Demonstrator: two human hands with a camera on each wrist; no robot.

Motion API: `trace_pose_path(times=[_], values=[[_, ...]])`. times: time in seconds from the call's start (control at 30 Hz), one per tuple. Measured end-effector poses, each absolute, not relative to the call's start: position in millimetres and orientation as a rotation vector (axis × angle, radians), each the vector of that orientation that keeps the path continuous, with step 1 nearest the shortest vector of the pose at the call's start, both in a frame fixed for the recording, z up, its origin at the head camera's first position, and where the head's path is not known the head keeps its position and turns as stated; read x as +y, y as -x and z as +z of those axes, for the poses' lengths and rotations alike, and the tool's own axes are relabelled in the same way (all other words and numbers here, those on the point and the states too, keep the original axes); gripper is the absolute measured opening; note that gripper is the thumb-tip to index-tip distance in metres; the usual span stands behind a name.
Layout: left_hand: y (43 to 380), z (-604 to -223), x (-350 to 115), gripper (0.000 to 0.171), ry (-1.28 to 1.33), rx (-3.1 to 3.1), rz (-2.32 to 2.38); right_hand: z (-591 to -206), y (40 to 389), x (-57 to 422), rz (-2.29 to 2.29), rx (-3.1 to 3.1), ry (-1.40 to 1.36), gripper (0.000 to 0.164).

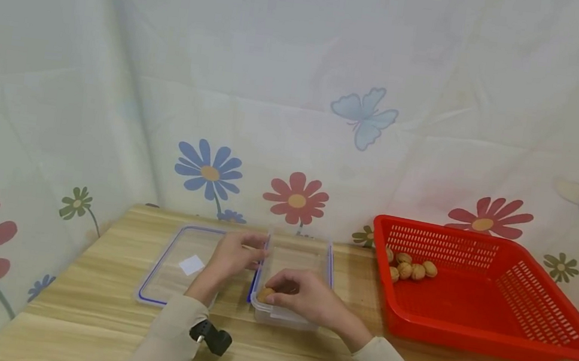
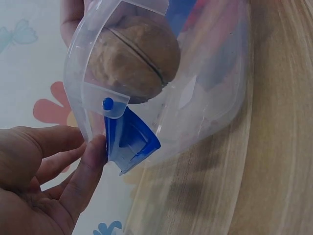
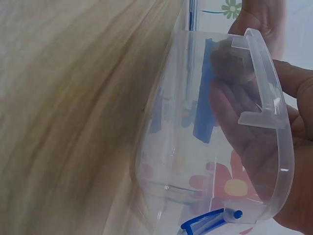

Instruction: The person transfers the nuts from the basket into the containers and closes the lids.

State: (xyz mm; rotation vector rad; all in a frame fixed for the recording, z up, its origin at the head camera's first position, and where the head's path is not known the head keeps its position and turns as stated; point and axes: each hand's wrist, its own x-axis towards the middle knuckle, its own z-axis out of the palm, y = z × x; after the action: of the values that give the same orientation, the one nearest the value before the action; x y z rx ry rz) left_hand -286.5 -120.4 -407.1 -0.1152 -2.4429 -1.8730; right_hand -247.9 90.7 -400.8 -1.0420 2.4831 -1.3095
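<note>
A clear plastic container (image 1: pixel 286 315) with blue side latches stands lidless on the table. My right hand (image 1: pixel 308 296) reaches over its near rim and pinches a walnut (image 1: pixel 265 294) between thumb and fingers, low inside the near left corner. Through the clear wall, the left wrist view shows this walnut (image 2: pixel 137 58) large, and the right wrist view shows the fingers (image 3: pixel 239 117) around it. My left hand (image 1: pixel 237 255) is at the container's left side. There its thumb and fingertips pinch the rim beside a hanging blue latch (image 2: pixel 129 139).
The container's clear lid (image 1: pixel 164 276), edged in blue and bearing a white label (image 1: pixel 192 265), lies flat to the left. At right, a red plastic basket (image 1: pixel 471 338) holds several walnuts (image 1: pixel 411 269) in its left part. A patterned cloth (image 1: pixel 280 83) hangs behind the wooden table (image 1: pixel 267 358).
</note>
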Motion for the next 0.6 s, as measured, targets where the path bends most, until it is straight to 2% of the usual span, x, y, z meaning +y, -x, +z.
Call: trace_pose_path(times=[0.3,0.6], values=[[287.2,-407.4,-119.5,0.033,0.121,-2.439,-1.865,-402.5,249.2,90.8,-1.208,2.511,1.063,0.011],[286.7,-406.6,-119.8,0.034,0.123,-2.475,-1.836,-398.8,248.7,92.5,-1.203,2.506,1.033,0.015]])
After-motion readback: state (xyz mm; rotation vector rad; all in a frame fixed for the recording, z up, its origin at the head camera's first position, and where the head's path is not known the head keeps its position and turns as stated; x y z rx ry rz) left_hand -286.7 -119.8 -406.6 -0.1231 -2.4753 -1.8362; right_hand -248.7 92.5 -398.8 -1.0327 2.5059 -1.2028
